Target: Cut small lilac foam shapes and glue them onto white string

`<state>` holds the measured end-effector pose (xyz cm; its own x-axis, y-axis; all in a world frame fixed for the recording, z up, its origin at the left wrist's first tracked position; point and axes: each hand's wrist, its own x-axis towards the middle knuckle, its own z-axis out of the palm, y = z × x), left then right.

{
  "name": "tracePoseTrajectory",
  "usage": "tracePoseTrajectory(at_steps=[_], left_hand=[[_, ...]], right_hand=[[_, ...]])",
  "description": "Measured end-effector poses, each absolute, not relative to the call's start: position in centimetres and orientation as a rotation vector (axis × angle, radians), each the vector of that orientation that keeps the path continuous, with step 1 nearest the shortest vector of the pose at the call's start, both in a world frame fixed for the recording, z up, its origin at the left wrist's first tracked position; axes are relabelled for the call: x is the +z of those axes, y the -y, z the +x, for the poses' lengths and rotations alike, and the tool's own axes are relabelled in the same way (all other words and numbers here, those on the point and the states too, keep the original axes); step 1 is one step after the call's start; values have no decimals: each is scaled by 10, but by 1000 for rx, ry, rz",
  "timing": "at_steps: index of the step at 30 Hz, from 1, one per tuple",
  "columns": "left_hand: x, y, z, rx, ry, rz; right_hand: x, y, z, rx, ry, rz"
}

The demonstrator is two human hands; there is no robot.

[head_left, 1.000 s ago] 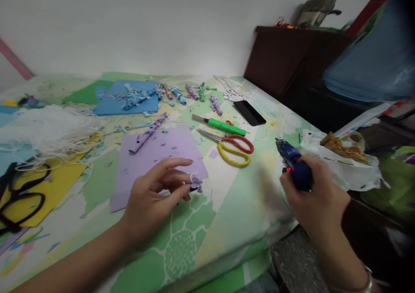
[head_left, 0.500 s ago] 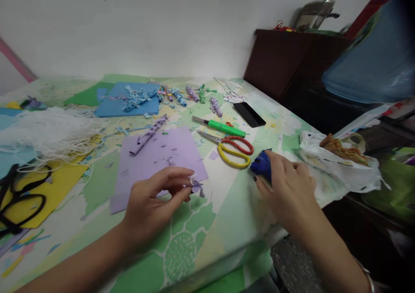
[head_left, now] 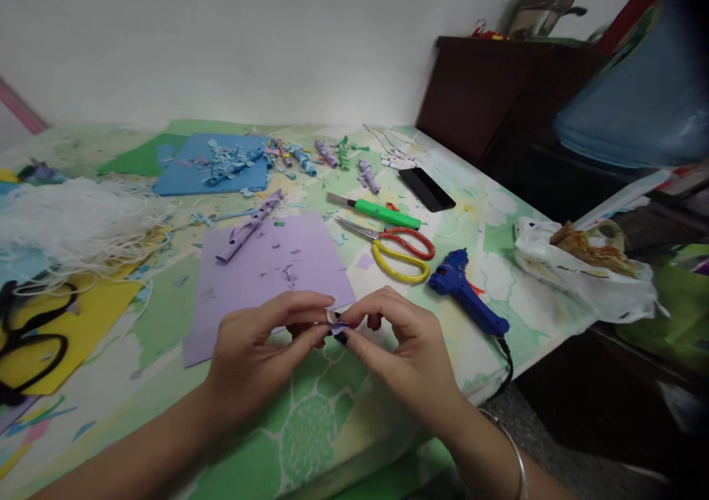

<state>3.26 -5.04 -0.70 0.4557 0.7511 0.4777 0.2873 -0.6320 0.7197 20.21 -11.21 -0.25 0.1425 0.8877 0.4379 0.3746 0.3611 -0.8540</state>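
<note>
L hand [head_left: 260, 348] and R hand [head_left: 410, 348] both pinch a lil purple paper piece [head_left: 340, 328] btwn them, neither nearer. Can't tell its long axis from here tbh.

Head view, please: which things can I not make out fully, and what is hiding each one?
In the head view:
Small purple piece: full shape hidden by the fingers of the left hand and right hand.
Purple sheet: near edge partly covered by the left hand.
Black glasses: cut off by the picture's left edge.
Cable of the blue glue gun: far end out of sight past the table edge.
</note>
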Motion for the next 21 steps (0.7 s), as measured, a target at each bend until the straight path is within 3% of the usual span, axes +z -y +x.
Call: tracePoseTrajectory(at_steps=[21], left_hand=[[-6, 52, 34, 1071, -797, 2130]], right_hand=[[-4, 115, 193, 508, 1408, -1231]])
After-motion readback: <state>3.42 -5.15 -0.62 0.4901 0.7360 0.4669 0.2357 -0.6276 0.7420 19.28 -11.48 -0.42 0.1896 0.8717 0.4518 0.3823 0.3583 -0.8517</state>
